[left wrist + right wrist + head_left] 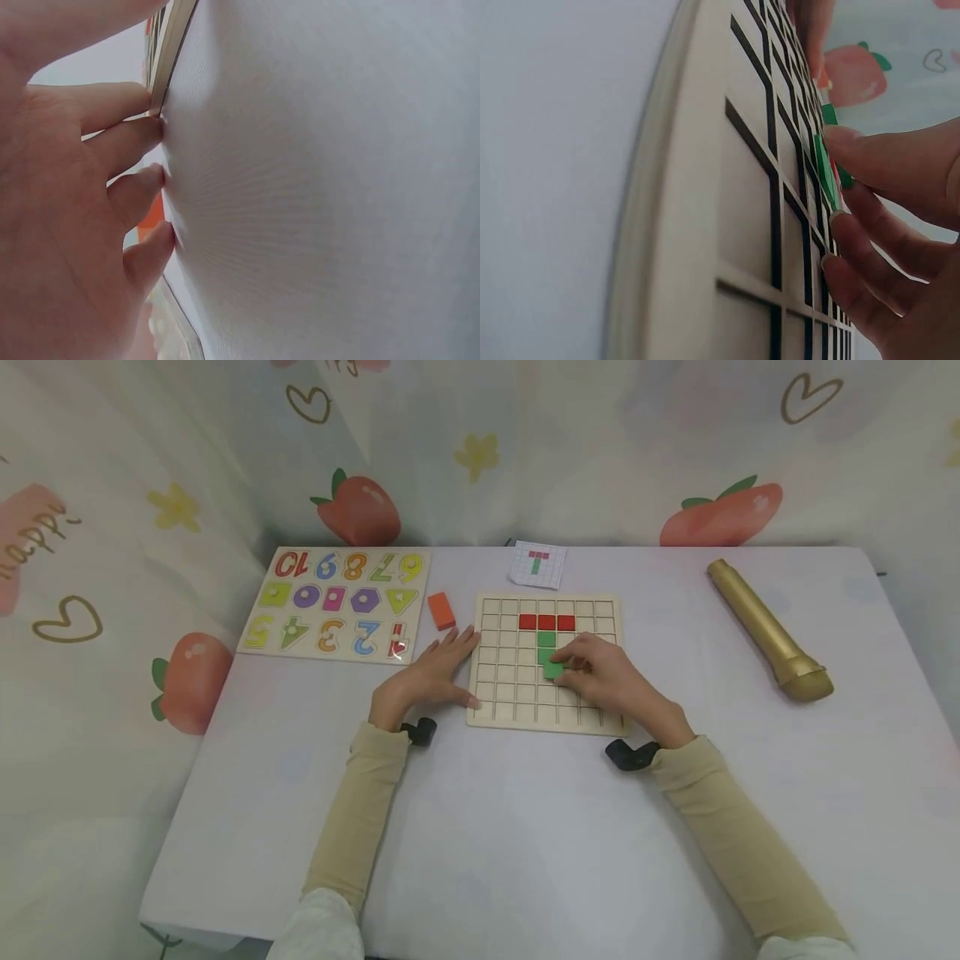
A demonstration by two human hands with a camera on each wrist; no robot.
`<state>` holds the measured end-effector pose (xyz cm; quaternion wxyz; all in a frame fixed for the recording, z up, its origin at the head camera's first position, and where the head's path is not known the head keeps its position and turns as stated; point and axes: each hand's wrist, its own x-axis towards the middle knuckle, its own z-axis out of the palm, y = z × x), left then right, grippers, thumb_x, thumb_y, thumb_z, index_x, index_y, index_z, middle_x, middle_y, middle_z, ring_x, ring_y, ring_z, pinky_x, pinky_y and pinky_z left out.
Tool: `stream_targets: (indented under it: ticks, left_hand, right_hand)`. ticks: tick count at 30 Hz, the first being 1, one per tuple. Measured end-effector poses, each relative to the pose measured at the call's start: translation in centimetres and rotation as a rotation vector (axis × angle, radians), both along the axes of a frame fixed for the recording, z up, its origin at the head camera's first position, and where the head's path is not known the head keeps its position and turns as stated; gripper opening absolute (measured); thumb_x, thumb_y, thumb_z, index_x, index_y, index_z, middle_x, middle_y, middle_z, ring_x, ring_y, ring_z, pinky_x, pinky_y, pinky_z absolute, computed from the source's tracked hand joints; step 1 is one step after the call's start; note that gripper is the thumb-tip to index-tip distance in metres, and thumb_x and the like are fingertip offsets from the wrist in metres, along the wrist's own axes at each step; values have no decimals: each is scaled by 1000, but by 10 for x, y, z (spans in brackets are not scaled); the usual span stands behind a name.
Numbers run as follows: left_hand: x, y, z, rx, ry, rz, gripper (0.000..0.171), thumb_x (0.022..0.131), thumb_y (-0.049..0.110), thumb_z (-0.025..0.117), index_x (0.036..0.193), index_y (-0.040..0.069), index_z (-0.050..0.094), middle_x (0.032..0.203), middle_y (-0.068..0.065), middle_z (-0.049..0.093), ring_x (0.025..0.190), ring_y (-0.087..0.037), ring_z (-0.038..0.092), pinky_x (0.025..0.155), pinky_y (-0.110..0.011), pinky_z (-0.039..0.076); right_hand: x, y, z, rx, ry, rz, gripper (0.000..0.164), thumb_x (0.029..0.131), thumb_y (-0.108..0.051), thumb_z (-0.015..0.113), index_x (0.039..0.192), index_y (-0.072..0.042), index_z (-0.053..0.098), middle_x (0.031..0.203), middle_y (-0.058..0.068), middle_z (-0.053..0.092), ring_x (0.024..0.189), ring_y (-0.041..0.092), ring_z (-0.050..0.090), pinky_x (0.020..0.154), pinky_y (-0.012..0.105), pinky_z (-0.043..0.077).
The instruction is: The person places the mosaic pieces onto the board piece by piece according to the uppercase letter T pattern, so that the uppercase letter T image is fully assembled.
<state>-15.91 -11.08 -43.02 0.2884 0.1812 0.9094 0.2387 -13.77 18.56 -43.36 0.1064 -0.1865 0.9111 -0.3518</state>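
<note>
A wooden grid board [510,714] lies on the table, with three red square tiles [547,622] in a row and green tiles [546,640] running down from the middle one. At the lower end of that column my right hand [600,672] pinches a green tile [553,671], set slightly askew. In the right wrist view the thumb and fingers are around the green tile [826,172], close to the grid. My left hand [431,675] rests at the board's left edge, fingers spread, thumb by the lower left corner. The left wrist view shows its fingertips on the white cloth.
Behind the board lies a paper card [537,565] printed with a red and green T pattern. An orange block [442,611] sits just beyond my left fingertips. A number and shape puzzle board [300,612] is at the left, and a gold microphone-shaped object [768,631] at the right.
</note>
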Motion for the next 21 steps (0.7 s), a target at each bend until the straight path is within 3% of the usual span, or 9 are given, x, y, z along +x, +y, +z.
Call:
stream_targets:
  ticks: [21]
  left_hand:
    - [-2, 3, 5, -4, 24, -18, 114, 84, 34, 85, 167, 16, 8, 175, 1, -2, 161, -20, -9, 133, -37, -5]
  right_hand:
    - [-3, -8, 4, 46, 12, 30, 29, 90, -6, 77, 118, -2, 75, 109, 15, 63, 98, 29, 57, 84, 40, 50]
